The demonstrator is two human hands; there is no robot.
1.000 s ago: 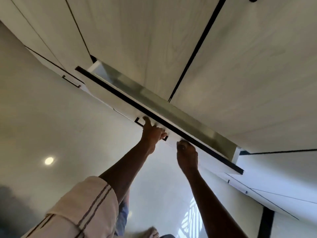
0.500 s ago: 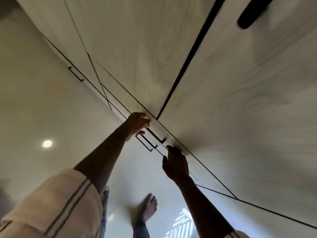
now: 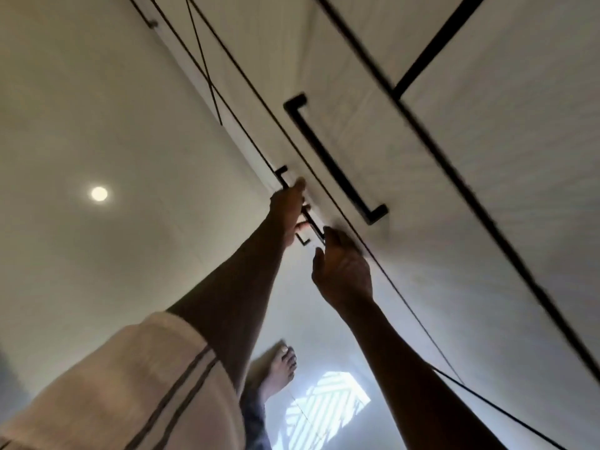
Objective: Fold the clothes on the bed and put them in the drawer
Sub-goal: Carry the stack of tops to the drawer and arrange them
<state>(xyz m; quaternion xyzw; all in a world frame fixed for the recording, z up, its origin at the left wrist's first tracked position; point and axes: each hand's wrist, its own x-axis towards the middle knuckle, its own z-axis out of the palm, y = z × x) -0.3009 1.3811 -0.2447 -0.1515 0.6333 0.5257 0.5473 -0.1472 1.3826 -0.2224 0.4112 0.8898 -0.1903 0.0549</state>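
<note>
- The wardrobe (image 3: 487, 157) looms closer than half a second ago, and its long bar handle (image 3: 334, 164) now shows.
- The drawer (image 3: 319, 203), open a second ago, sits flush in the wardrobe front.
- The left hand (image 3: 289, 206), arm outstretched, grips the drawer's small black handle (image 3: 313, 227).
- The right hand (image 3: 341, 271) is relaxed and holds nothing, its fingertips by that handle's end.

Glossy floor (image 3: 97, 108) w/ round light reflection (image 3: 99, 193) & striped sun patch (image 3: 324, 407).
</note>
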